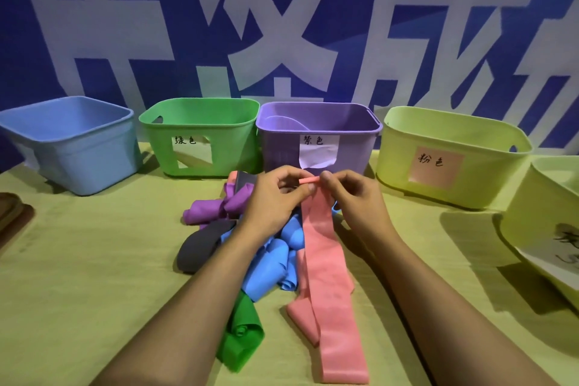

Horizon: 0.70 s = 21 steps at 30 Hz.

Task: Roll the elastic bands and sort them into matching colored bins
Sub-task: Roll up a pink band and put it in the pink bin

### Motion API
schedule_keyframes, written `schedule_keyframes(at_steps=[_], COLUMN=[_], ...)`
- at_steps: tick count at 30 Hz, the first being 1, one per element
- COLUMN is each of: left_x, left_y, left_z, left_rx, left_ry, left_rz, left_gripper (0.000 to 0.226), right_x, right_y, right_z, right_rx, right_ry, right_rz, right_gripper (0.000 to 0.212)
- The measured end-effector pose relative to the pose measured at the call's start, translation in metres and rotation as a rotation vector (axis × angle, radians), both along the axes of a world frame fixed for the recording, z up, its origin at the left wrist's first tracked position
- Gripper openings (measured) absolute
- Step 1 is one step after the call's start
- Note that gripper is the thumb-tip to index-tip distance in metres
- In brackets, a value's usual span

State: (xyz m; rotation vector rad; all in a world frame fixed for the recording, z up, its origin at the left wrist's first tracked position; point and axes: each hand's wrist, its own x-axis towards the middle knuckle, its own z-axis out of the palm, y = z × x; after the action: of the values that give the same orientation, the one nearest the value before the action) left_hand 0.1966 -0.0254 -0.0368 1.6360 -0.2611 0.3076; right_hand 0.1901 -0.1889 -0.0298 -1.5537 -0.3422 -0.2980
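Pink band point(326, 285) is trailed toward the table's near edge — its rolled end is pinched by left hand point(275, 194) and right hand point(354, 197) fingertips.

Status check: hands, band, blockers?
Left hand and right hand both pinching the long pink elastic band, roll just begun at its far end. Nothing blocking.

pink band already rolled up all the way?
No: both hands pinch only a short rolled end of the pink band, while most of it trails flat on the table.
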Motion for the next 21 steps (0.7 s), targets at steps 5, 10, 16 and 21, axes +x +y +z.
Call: schedule_keyframes(at_steps=[5, 10, 16, 21], left_x=[-0.0034, -0.0057, -0.0065, -0.007], left_y=[0.001, 0.0001, 0.0, 0.0015], left_z=[-0.0007, -0.001, -0.0009, -0.001], left_rx=[-0.005, 0.005, -0.054, -0.071], left_ry=[0.005, 0.032, 0.083, 0.086], left_rz=[-0.01, -0.03, -0.018, -0.013], left_gripper=[0.019, 0.024, 0.015, 0.009], right_x=[0.0008, 0.0013, 0.0014, 0.0008], right_y=[-0.0007, -0.0007, -0.0014, -0.0015], right_z=[-0.0057, -0.0095, -0.01, -0.0099], right_rx=[0.035, 0.077, 0.106, 0.125], right_ry=[0.005, 0.019, 0.013, 0.022], right_rz=[0.012, 0.024, 0.048, 0.074], right_gripper=[0.015, 0.009, 0.006, 0.005])
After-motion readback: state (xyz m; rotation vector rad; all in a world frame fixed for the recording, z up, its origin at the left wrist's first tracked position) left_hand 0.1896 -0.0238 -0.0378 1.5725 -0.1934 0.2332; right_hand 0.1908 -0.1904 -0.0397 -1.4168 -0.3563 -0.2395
